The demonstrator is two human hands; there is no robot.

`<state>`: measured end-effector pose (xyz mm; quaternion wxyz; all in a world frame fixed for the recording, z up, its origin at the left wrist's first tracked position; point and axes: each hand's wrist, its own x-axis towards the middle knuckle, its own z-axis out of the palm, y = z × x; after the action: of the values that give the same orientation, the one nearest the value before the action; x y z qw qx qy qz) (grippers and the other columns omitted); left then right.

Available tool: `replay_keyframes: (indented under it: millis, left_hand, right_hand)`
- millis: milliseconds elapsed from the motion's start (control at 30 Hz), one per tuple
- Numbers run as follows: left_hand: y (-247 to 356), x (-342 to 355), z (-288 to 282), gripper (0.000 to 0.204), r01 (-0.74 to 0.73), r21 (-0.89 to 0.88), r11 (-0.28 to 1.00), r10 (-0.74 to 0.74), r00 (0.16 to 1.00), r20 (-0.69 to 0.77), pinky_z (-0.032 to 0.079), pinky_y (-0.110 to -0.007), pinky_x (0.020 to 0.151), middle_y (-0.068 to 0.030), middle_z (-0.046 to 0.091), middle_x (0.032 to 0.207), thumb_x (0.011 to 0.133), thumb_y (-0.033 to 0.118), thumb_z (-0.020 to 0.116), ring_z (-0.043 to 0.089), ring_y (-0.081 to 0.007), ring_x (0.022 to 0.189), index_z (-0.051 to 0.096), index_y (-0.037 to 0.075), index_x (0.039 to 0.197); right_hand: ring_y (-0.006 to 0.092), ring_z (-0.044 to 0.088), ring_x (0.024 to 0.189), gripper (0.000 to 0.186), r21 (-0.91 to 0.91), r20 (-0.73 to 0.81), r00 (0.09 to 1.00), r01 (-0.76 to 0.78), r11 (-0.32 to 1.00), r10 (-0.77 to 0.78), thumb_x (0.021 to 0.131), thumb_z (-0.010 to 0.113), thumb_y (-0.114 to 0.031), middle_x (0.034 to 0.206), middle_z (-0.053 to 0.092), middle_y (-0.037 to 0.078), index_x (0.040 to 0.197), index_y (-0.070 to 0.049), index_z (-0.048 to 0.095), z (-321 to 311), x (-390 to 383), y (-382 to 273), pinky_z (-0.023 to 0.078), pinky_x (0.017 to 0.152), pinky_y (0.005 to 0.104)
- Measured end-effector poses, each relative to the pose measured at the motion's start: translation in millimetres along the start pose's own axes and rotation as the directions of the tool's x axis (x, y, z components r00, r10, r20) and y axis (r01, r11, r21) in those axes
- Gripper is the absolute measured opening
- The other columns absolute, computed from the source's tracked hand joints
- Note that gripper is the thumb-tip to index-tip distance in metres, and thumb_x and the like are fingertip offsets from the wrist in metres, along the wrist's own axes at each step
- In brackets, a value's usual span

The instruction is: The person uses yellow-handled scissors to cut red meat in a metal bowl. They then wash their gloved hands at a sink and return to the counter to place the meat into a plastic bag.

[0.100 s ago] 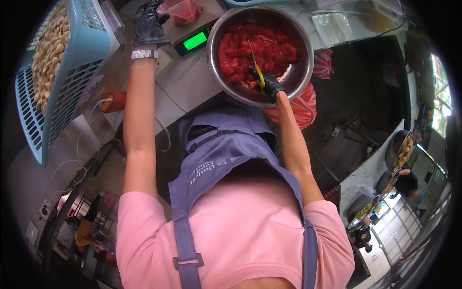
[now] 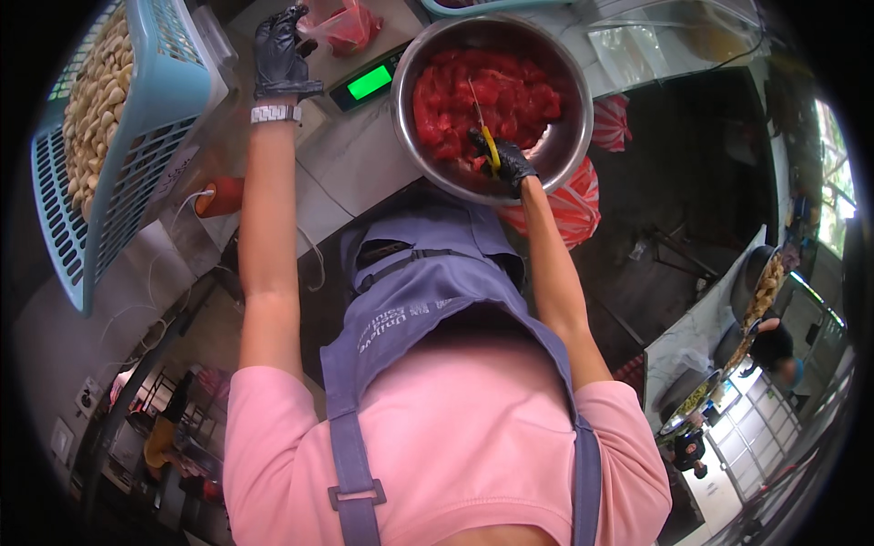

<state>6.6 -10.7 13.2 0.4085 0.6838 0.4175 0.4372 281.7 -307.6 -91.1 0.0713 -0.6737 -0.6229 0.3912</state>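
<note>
My left hand (image 2: 282,59), black-gloved, has its fingers loosely bent and apart beside a clear bag of red meat (image 2: 346,27), left of a scale with a green display (image 2: 369,82). My right hand (image 2: 510,159), also gloved, grips yellow-handled scissors (image 2: 487,136), whose blade points up among raw red meat pieces (image 2: 446,91) inside a steel bowl (image 2: 569,100). Part of the right hand's fingers is hidden by the handle and meat.
A blue basket of pale nuts or cloves (image 2: 91,118) stands left, near an orange object with a white cord (image 2: 218,196). Red-striped bags (image 2: 560,205) are below the bowl. Co-workers (image 2: 774,355) are visible at right, near trays of food (image 2: 760,291), and another person (image 2: 159,437) is lower left.
My left hand and forearm have shifted slightly downward and to the right. My right hand with the scissors has barely moved.
</note>
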Motion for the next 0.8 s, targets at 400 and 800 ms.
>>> replay_keyframes:
  millis: [400,800]
  left_hand:
    - [44,-14,12,0.027,0.301,-0.426,0.853,-0.378,0.920,-0.107,0.049,-0.029,0.057,-0.0054,0.052,0.083,0.080,0.028,0.061,0.053,-0.0154,0.076,0.060,0.007,0.097]
    - [82,-126,122,0.042,-0.217,0.228,0.949,0.114,0.912,0.393,0.042,-0.040,0.083,-0.0191,0.053,0.101,0.066,0.021,0.067,0.051,-0.0338,0.096,0.056,-0.001,0.101]
  right_hand:
    - [0.0087,0.051,0.059,0.046,0.675,0.028,0.967,-0.206,0.709,0.255,0.081,0.057,-0.047,0.082,0.058,0.004,0.104,-0.008,0.061,12,-9,2,0.042,0.052,0.0230]
    - [0.0064,0.044,0.052,0.031,0.772,0.072,0.923,-0.292,0.565,0.378,0.084,0.054,-0.028,0.065,0.051,0.000,0.112,-0.014,0.059,-12,-22,-40,0.036,0.047,0.0239]
